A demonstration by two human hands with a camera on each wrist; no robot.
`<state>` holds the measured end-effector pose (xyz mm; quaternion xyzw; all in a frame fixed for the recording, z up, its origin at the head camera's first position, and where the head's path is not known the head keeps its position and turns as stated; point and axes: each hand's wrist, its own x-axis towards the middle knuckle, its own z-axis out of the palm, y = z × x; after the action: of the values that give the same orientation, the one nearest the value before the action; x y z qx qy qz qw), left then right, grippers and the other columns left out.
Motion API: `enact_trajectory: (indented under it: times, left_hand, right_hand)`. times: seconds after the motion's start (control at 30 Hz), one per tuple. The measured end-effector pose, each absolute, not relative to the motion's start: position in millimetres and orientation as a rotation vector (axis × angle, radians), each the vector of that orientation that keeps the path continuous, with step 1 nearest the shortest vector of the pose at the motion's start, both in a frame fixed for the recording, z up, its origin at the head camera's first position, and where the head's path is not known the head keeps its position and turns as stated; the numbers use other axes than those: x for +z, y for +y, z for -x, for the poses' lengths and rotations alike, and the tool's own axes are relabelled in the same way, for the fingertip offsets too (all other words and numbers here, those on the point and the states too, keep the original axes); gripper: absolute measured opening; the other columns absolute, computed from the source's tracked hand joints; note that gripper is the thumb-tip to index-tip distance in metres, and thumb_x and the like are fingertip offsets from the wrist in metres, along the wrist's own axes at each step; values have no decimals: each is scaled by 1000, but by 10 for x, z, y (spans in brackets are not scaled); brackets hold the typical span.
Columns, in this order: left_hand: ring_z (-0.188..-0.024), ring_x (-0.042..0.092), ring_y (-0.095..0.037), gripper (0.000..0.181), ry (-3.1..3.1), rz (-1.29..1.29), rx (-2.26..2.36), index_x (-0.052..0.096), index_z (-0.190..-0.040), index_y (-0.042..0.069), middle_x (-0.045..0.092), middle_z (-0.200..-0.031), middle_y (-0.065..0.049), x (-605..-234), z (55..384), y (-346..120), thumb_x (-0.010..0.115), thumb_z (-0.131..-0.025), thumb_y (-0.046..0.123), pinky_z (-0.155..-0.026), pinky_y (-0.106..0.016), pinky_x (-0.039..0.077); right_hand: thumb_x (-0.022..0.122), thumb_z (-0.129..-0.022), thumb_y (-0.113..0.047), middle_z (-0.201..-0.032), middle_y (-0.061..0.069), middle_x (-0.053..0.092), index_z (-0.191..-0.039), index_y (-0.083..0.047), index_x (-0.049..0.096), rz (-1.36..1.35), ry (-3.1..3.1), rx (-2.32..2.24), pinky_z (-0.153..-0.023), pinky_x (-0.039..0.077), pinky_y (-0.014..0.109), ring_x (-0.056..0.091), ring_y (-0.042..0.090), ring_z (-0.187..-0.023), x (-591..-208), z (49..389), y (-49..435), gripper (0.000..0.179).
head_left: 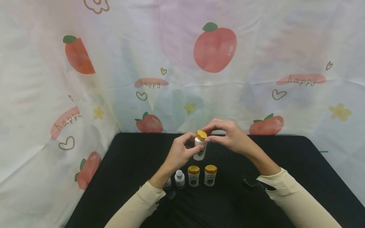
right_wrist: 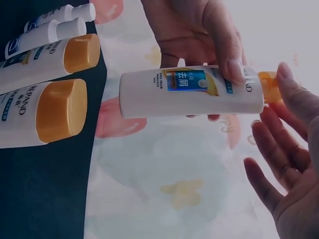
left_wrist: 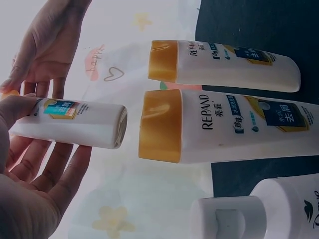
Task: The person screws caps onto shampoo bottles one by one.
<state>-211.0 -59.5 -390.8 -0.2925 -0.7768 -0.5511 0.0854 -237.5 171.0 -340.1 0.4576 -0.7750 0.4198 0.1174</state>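
Observation:
A white shampoo bottle [head_left: 199, 152] with a gold cap [head_left: 201, 135] is held up above the black table, tilted slightly. My left hand [head_left: 181, 151] grips its body, thumb across the label and fingers behind, as the right wrist view also shows. The thumb and fingers of my right hand [head_left: 228, 135] pinch the gold cap from the other side. In the left wrist view, the held bottle [left_wrist: 75, 119] points its flat base toward the standing bottles. Two matching gold-capped shampoo bottles [head_left: 193, 177] [head_left: 210, 176] stand upright on the table below the hands.
Left of the gold-capped pair stands a small white-capped bottle [head_left: 180, 180]. Another white bottle [head_left: 168, 184] is partly hidden by the left forearm. The black table [head_left: 256, 196] reaches back to a fruit-printed cloth [head_left: 176, 47] hanging behind and at the left.

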Motion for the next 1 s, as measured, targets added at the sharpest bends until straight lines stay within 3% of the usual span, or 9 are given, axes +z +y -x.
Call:
enact_trajectory:
  times: [0.13, 0.3, 0.5, 1.0]
  left_hand:
    - [-93, 67, -12, 21, -2318, 883, -1638, 69, -112, 14, 70, -100, 0, -3916, 2103, -577, 76, -93, 20, -77, -31, 59]
    - [-94, 68, -11, 19, -2306, 892, -1632, 68, -111, 14, 70, -100, 0, -3915, 2102, -561, 75, -94, 19, -79, -32, 59]
    - [-91, 68, -11, 20, -2303, 881, -1647, 68, -112, 13, 69, -98, -1, -3919, 2102, -569, 75, -94, 17, -76, -34, 60]
    - [-97, 68, -11, 20, -2327, 847, -1656, 70, -110, 17, 70, -105, 4, -3915, 2092, -608, 77, -92, 21, -81, -32, 57]
  right_hand:
    - [81, -78, 10, -112, 8, 70, -121, -2, 70, -1336, -2247, 1237, -89, 54, 25, 66, 18, -101, -3443, 2371, 1675, 47]
    - [82, -81, 3, -117, 0, 70, -125, -11, 70, -1310, -2261, 1275, -94, 52, 22, 65, 13, -108, -3458, 2344, 1645, 48]
    - [81, -84, -2, -117, -4, 69, -126, -15, 70, -1313, -2261, 1309, -92, 54, 31, 64, 12, -107, -3459, 2331, 1643, 46]
    - [76, -85, 6, -108, -2, 70, -117, -13, 76, -1330, -2209, 1341, -83, 56, 24, 66, 15, -97, -3446, 2337, 1712, 37]
